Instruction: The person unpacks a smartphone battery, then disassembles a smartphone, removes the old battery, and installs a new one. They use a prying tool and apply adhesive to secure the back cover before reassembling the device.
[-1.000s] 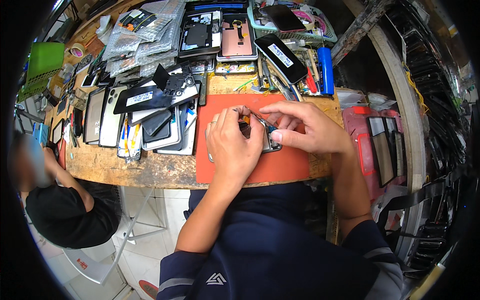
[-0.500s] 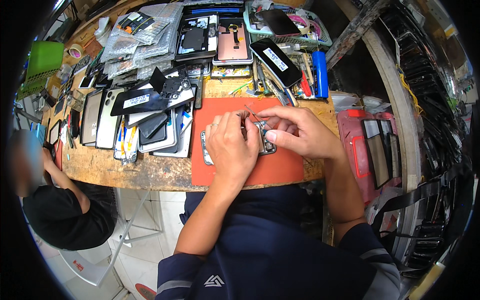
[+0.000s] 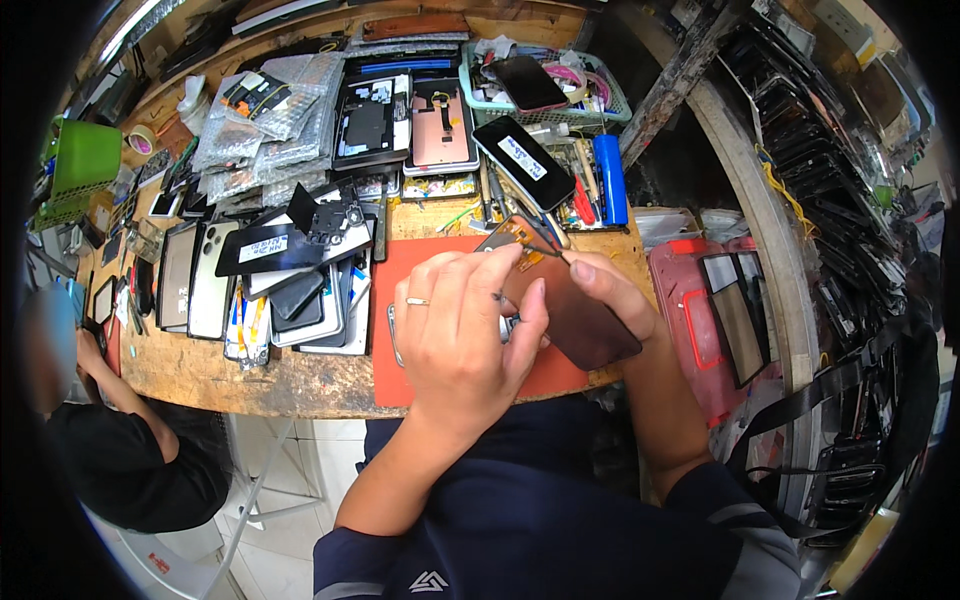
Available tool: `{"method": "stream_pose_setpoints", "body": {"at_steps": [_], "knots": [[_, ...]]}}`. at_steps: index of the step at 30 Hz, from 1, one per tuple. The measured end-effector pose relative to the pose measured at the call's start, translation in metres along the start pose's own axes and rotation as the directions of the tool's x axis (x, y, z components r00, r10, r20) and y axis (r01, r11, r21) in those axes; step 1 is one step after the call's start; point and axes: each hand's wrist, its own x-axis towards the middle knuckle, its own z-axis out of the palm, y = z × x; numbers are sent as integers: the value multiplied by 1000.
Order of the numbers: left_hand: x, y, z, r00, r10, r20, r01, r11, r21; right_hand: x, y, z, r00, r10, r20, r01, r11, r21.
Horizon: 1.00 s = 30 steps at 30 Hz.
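Observation:
A dark phone screen panel (image 3: 592,322) is raised at a tilt over the orange-red mat (image 3: 400,262), its orange flex cable (image 3: 522,238) at the upper end. My right hand (image 3: 625,300) is closed on the panel's right edge, thumb near the top. From the other side my left hand (image 3: 460,320) grips the panel near the cable, its index fingertip there and its thumb lower down by the edge. Beneath my left hand an opened phone body (image 3: 393,335) lies on the mat, mostly covered.
Stacked phones and tablets (image 3: 300,290) lie left of the mat. Behind it are hand tools (image 3: 490,190), a labelled black phone (image 3: 524,163), a blue cylinder (image 3: 609,180) and a basket (image 3: 620,105). A pink tray (image 3: 672,330) stands right; another person (image 3: 130,440) sits left.
The screen panel now shows raised between my hands; before, both hands were low over the opened phone body. My right hand has turned and moved slightly right. The view has shifted a little.

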Motion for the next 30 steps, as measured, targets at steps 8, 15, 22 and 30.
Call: {"method": "stream_pose_setpoints", "body": {"at_steps": [8, 15, 22, 30], "knots": [[8, -5, 3, 978, 201, 61, -193, 975, -112, -4, 12, -8, 999, 23, 27, -21, 999, -50], [21, -26, -7, 928, 366, 66, -337, 902, -269, -10, -7, -2, 989, 97, 112, -91, 994, -54], [8, -20, -18, 988, 156, 22, -136, 915, -380, -17, -5, -6, 995, 94, 26, -97, 984, 150], [-2, -17, -19, 997, 81, 8, -68, 888, -455, -16, -2, -4, 997, 66, 25, -69, 991, 113]]}}
